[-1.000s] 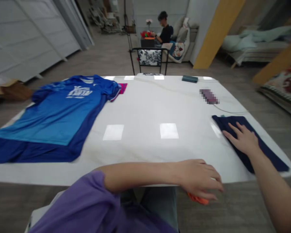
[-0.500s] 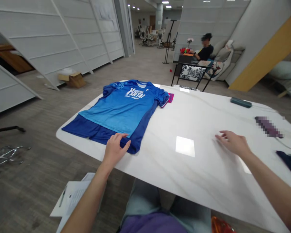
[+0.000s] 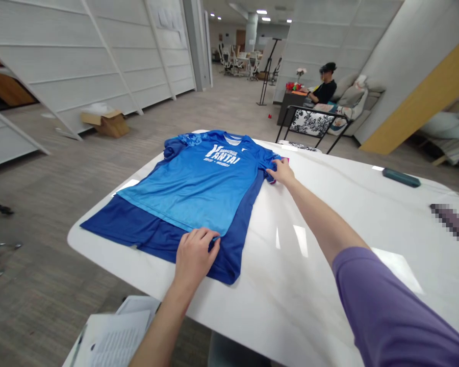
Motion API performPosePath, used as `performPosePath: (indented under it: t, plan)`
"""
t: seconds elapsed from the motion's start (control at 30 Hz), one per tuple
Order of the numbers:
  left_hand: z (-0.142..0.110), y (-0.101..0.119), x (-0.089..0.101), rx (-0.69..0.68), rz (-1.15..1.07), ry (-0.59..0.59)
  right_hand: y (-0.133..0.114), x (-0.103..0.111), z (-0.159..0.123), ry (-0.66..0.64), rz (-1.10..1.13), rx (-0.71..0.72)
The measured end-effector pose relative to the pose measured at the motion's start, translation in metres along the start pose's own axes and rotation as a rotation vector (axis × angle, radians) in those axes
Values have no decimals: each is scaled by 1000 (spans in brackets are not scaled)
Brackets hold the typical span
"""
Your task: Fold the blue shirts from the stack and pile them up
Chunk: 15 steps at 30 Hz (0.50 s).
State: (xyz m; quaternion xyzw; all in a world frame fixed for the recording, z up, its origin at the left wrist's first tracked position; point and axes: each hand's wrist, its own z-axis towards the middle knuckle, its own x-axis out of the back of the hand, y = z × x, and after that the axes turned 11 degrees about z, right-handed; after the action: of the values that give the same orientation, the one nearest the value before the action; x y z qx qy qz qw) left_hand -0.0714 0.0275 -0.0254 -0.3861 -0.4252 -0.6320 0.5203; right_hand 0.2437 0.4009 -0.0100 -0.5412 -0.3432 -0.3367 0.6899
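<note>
A: What's the largest thing there?
B: The table [image 3: 298, 295], white and glossy, running under everything being handled.
A: And on it?
B: The shirt [image 3: 199, 188], spread front up on the table's left part, collar at the far end, hem toward the person. A dark cloth [image 3: 231, 260] shows past the hem and along the right side; I can't tell whether it's the shirt's back or a separate piece.
A: The hands?
B: Both are at the shirt. The left hand [image 3: 195, 255] looks to be pinching the hem's right corner between thumb and finger. The right hand [image 3: 283, 173] has its fingertips on the sleeve [image 3: 263, 159] at that side; whether they've closed on it, I can't tell.
A: Smallest?
B: A pink scrap [image 3: 286, 160], mostly hidden by the right hand.
A: Which step is this?
B: Taking hold along one side, I'd judge.
A: The next move calls for?
B: A sure pinch at the sleeve, I think, then both hands working together so nothing bunches.
</note>
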Motion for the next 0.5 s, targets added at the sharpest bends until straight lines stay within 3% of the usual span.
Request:
performPosePath:
  t: [0.13,0.27,0.4,0.5]
  plan:
    - [4,5,12,-19,-67,54,8,-1,20,-3,22,-2]
    - [2,29,37,-171,-85,52,20,20,20,37,49,65]
    - [-11,80,60,-314,-153,-21,47,60,0,26,50,102]
    - [-31,139,65,-427,-273,-111,88,96,-35,9,24,105]
